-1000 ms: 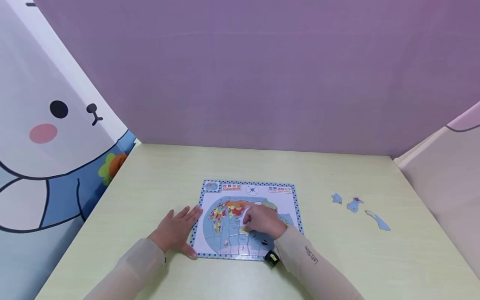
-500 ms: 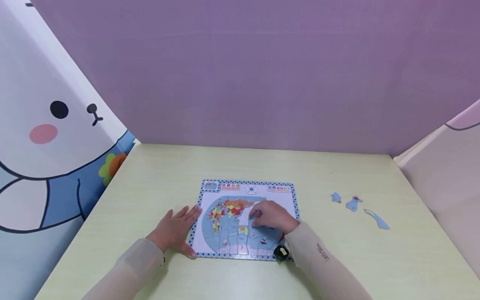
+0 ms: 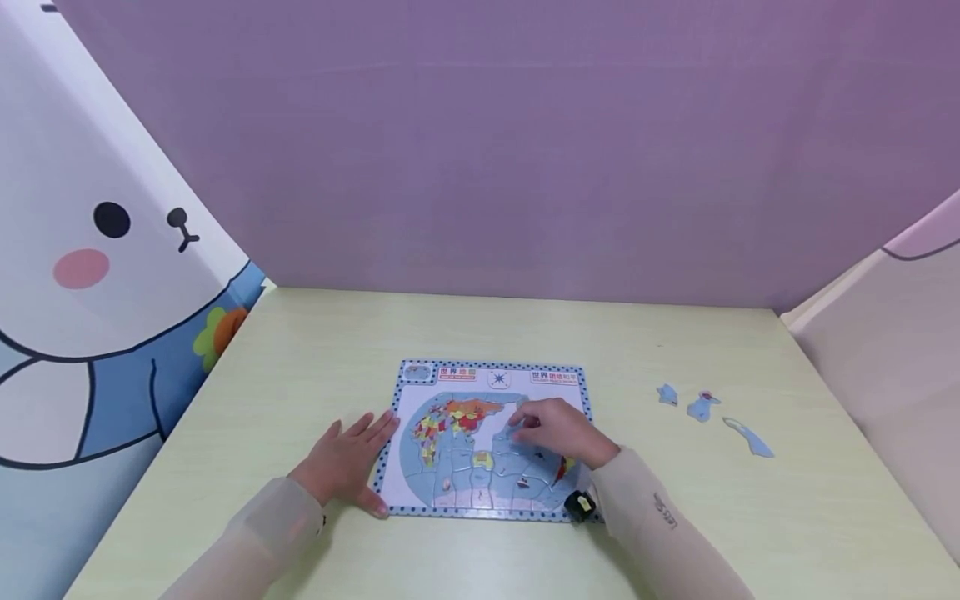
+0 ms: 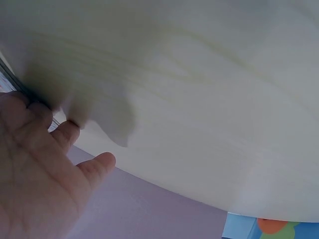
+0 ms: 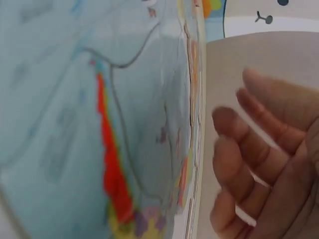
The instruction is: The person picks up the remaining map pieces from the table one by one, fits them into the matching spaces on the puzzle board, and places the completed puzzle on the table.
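A world-map jigsaw puzzle (image 3: 408, 404) with a dotted blue border lies flat on the table. Most of its oval is filled with fitted pieces; a white gap (image 3: 491, 428) shows right of the coloured land. My left hand (image 3: 341, 462) rests spread at the board's left edge, fingertips along the border; the left wrist view catches its fingers (image 4: 94, 169) and the table underside of them. Over the upper right of the map hovers my right hand (image 3: 562, 429), fingers loosely bent. In the right wrist view these fingers (image 5: 239, 164) are apart with nothing between them.
Loose blue puzzle pieces lie right of the board: a small one (image 3: 667, 394), one with a red tip (image 3: 702, 407) and a long curved one (image 3: 750, 438). A purple panel (image 3: 487, 167) stands behind the table (image 3: 337, 333); a cartoon-printed panel (image 3: 45, 183) is at left.
My right hand has moved right and slightly up from the middle of the map, uncovering the yellow land piece and the white gap. The left hand has stayed at the board's edge.
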{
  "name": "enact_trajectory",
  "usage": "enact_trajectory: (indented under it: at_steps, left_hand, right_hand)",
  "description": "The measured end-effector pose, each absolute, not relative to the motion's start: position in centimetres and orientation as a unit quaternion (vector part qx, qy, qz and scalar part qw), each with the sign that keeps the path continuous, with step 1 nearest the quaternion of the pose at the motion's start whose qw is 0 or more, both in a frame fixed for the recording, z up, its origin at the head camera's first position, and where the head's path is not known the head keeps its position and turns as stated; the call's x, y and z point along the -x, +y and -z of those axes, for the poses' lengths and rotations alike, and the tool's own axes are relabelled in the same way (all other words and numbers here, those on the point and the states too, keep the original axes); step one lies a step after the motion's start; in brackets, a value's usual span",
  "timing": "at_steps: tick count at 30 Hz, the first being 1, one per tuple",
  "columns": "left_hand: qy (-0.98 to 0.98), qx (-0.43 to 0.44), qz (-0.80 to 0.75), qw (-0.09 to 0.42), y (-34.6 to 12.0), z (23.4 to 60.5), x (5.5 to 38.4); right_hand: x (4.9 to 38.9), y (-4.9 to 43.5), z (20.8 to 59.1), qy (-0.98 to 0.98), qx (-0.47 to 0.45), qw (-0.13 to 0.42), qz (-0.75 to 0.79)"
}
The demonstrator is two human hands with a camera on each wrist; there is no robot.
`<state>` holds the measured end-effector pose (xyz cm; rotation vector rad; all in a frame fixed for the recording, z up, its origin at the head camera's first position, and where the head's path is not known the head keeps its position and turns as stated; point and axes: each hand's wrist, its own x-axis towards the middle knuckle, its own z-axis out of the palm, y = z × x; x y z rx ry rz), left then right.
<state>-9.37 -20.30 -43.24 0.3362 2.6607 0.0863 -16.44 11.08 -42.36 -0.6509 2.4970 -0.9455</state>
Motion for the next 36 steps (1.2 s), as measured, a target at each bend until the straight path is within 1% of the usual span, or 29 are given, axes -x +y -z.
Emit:
enact_trajectory:
  at_steps: [5, 10, 17, 26, 36]
  left_hand:
    - [0.966, -0.124, -0.034, 0.226, -20.4, 43.4, 9.4]
    - [0.966, -0.126, -0.036, 0.225, -20.6, 43.4, 9.4]
    - [0.965, -0.124, -0.041, 0.225, -20.6, 43.3, 9.4]
    - [0.965, -0.124, -0.038, 0.228, -20.4, 43.4, 9.5]
    - [0.965, -0.124, -0.038, 0.227, -20.4, 43.4, 9.5]
  right_hand:
    - [16.5, 11.8, 42.7, 0.873, 0.24, 0.216, 0.365]
    - [16.3, 12.1, 42.5, 0.877, 0.238, 0.215, 0.357]
    - [16.3, 12.9, 42.9, 0.877, 0.255, 0.198, 0.356]
    - [16.5, 13.9, 42.7, 0.861, 0.241, 0.218, 0.392]
    - [16.7, 14.4, 42.8, 0.853, 0.238, 0.212, 0.414]
